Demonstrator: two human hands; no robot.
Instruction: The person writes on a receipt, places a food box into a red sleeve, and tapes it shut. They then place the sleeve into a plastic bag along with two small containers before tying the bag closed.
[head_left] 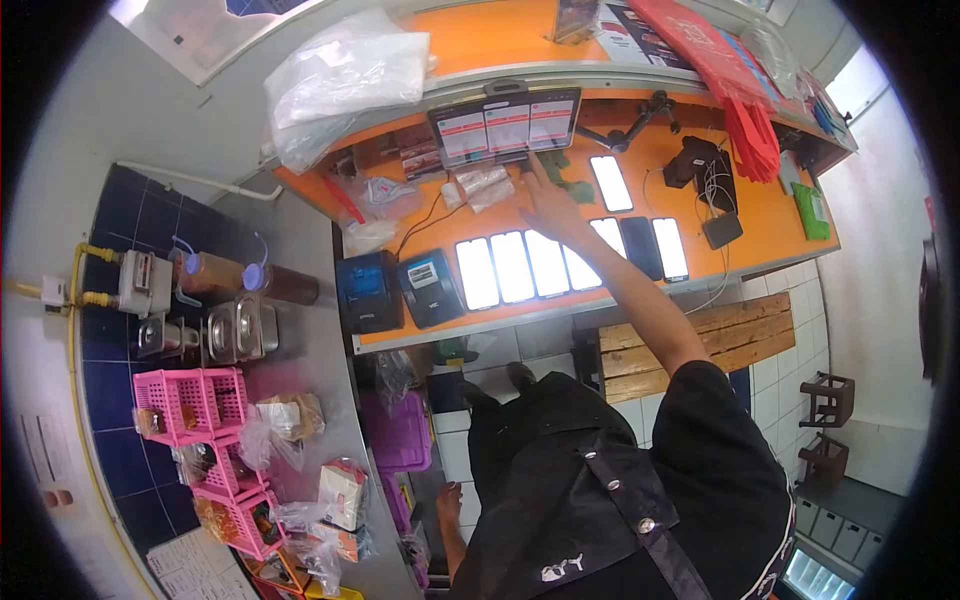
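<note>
My right hand reaches over the orange counter, index finger stretched up to the lower edge of a tablet. The tablet stands propped up with red and white panels on its lit screen. Nothing shows in this hand. Below its forearm lies a row of phones, several with bright white screens, one dark. Another lit phone lies right of the hand. To its left are small clear-wrapped packets. My left hand hangs low beside my body, near a purple crate; its fingers are too small to make out.
Two card terminals sit at the counter's left end. A black device with cables and a red bag are at the right. Pink baskets and sauce bottles stand on the steel side table. A wooden bench is behind my right arm.
</note>
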